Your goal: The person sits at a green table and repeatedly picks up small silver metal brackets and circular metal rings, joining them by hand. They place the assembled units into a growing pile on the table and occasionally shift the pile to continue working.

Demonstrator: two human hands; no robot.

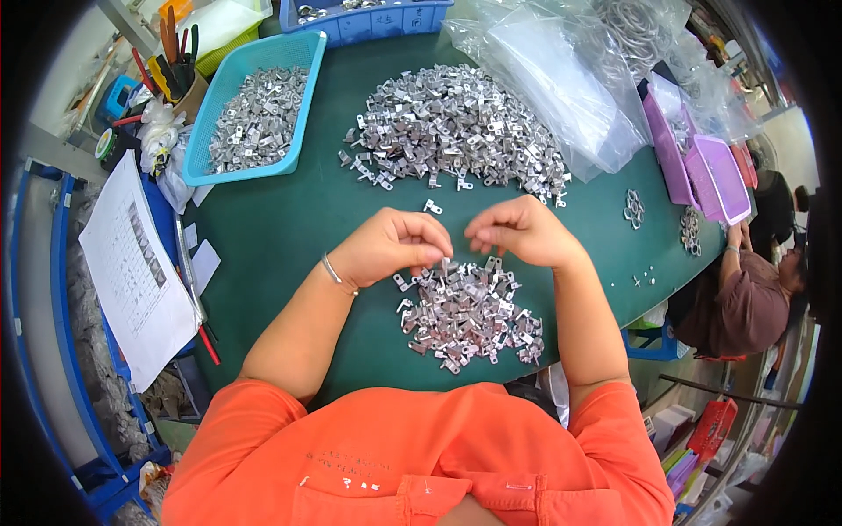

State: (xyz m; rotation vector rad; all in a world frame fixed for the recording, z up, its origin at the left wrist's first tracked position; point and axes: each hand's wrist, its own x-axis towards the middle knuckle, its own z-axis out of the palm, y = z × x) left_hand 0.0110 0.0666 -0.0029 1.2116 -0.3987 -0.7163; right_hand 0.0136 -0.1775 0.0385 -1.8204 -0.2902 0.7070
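Evidently silvery, angular metal brackets (469, 314).

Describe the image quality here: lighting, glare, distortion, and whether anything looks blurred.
Head view: bright light, with white glare on the clear plastic bags and glints on the metal parts; head view: straight edges bow toward the black rim; head view: the left hand and right hand show no strong blur, though small print is hard to read.
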